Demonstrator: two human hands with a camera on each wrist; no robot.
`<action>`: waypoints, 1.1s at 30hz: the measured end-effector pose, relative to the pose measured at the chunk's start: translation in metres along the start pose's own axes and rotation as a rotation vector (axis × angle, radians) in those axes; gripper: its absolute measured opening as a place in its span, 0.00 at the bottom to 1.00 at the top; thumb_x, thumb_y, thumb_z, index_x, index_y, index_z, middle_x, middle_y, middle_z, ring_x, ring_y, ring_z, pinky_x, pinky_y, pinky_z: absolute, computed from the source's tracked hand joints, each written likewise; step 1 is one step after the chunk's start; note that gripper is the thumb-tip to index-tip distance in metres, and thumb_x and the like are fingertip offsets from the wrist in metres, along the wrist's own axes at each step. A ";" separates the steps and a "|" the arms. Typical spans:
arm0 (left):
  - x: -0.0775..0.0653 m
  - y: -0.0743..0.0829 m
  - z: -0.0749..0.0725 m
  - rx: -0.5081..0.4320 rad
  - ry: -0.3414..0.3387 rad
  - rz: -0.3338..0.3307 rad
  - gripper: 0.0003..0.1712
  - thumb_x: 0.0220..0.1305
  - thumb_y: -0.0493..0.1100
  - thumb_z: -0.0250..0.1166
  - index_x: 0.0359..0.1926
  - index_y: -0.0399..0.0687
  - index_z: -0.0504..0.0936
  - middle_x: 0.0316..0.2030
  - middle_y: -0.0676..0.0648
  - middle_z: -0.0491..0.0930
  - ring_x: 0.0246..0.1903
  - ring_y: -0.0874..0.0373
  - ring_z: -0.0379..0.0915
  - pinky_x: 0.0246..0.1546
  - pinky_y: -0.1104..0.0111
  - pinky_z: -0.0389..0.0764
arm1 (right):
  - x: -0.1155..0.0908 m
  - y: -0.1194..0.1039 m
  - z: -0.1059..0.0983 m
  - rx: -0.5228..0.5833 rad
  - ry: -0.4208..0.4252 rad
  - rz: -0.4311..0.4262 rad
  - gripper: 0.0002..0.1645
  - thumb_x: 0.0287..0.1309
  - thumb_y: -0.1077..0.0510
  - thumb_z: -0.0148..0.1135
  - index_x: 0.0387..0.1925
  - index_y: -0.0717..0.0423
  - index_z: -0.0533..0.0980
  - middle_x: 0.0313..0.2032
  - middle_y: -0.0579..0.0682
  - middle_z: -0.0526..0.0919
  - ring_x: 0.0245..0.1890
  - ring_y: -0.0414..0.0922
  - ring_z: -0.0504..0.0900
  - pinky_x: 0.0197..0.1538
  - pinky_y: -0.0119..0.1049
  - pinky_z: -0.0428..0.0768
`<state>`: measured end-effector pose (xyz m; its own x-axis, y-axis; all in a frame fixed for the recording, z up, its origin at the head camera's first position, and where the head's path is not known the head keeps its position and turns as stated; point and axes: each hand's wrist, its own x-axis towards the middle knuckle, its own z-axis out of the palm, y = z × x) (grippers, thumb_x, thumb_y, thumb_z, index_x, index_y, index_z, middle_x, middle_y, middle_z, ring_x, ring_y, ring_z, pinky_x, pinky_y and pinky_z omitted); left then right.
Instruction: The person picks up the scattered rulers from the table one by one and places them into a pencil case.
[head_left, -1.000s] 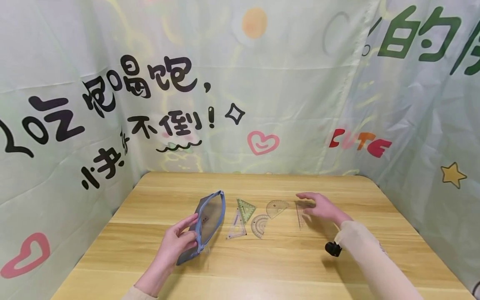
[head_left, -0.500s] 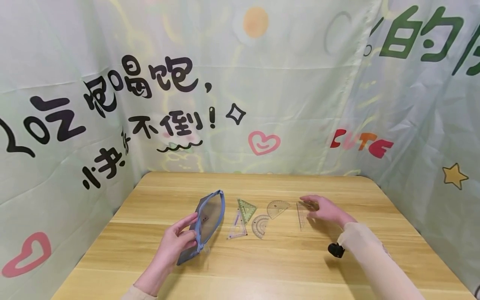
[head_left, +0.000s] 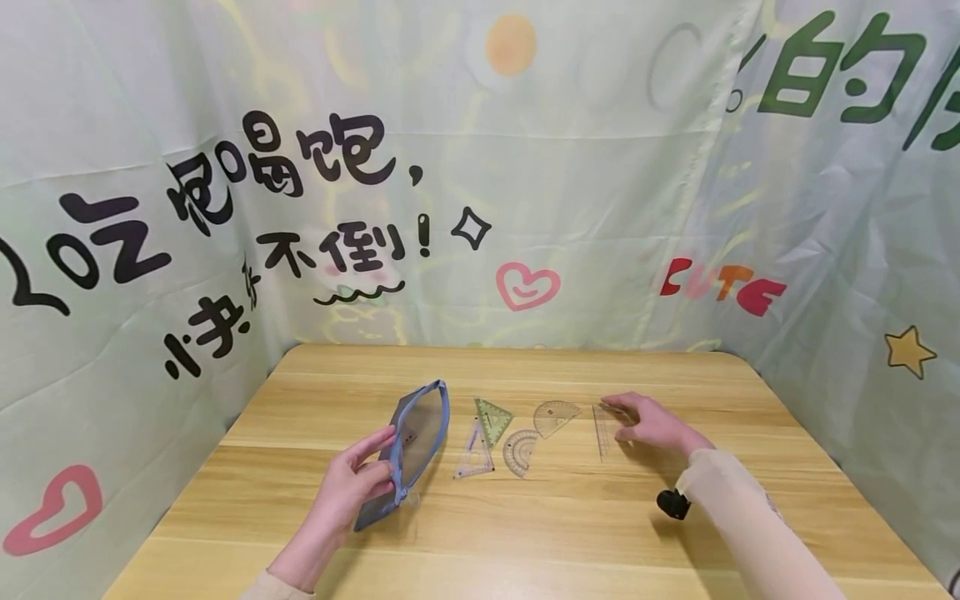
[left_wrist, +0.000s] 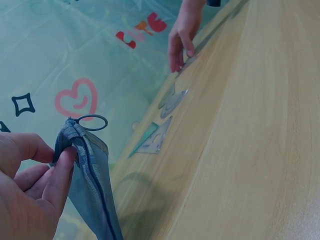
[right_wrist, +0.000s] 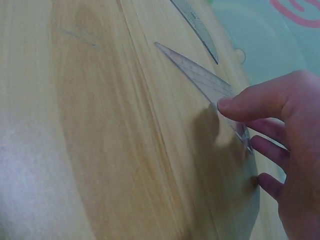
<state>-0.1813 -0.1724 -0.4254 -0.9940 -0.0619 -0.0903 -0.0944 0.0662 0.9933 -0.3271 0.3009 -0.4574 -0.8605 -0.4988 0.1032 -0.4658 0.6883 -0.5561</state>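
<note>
My left hand [head_left: 352,483] grips a grey mesh zip pouch [head_left: 378,492] with blue trim by its edge, holding it upright with its mouth gaping. In the left wrist view the thumb and fingers pinch the pouch's zipped corner [left_wrist: 75,131]. My right hand [head_left: 660,425] is at a clear set square [head_left: 600,437] on the right. In the right wrist view the thumb lies on one edge of the set square [right_wrist: 200,82], with fingertips at its other side. Between the hands lie a green set square [head_left: 492,421], another clear one [head_left: 472,460] and two clear protractors [head_left: 555,417].
The wooden table [head_left: 525,542] has a printed cloth [head_left: 600,208] hanging behind it and at both sides. A black device [head_left: 672,504] sits at the right wrist. A ring pull [left_wrist: 92,122] hangs at the pouch's corner.
My right hand has shifted slightly right and its fingers have drawn in around the clear set square. The left hand and the pouch stay as they were.
</note>
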 end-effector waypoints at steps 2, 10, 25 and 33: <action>0.000 0.000 0.000 0.002 -0.003 0.000 0.35 0.59 0.30 0.61 0.69 0.47 0.70 0.68 0.39 0.70 0.38 0.62 0.82 0.39 0.72 0.85 | -0.001 0.001 0.001 -0.015 0.014 0.009 0.39 0.52 0.59 0.69 0.65 0.69 0.68 0.63 0.69 0.72 0.64 0.69 0.68 0.67 0.67 0.65; 0.000 0.000 0.001 -0.007 -0.014 -0.005 0.35 0.59 0.31 0.60 0.69 0.47 0.70 0.68 0.39 0.70 0.37 0.61 0.81 0.39 0.72 0.85 | -0.005 0.002 0.007 -0.081 0.059 0.037 0.39 0.52 0.54 0.70 0.65 0.63 0.70 0.62 0.68 0.72 0.61 0.68 0.70 0.61 0.68 0.70; -0.001 -0.001 0.001 -0.011 -0.013 0.006 0.35 0.59 0.30 0.60 0.69 0.46 0.70 0.67 0.38 0.71 0.38 0.61 0.81 0.38 0.73 0.85 | -0.007 -0.007 0.010 -0.113 0.031 0.098 0.41 0.52 0.51 0.70 0.67 0.61 0.69 0.60 0.68 0.70 0.57 0.66 0.68 0.54 0.66 0.70; -0.001 -0.001 0.002 -0.014 -0.012 0.010 0.35 0.58 0.30 0.60 0.69 0.46 0.70 0.67 0.38 0.70 0.38 0.61 0.81 0.38 0.73 0.85 | -0.005 -0.009 0.008 -0.119 0.008 0.127 0.42 0.52 0.48 0.71 0.66 0.59 0.70 0.60 0.66 0.70 0.57 0.64 0.69 0.55 0.64 0.71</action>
<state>-0.1799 -0.1707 -0.4264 -0.9954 -0.0497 -0.0814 -0.0840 0.0527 0.9951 -0.3169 0.2929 -0.4598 -0.9155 -0.3997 0.0455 -0.3738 0.8034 -0.4634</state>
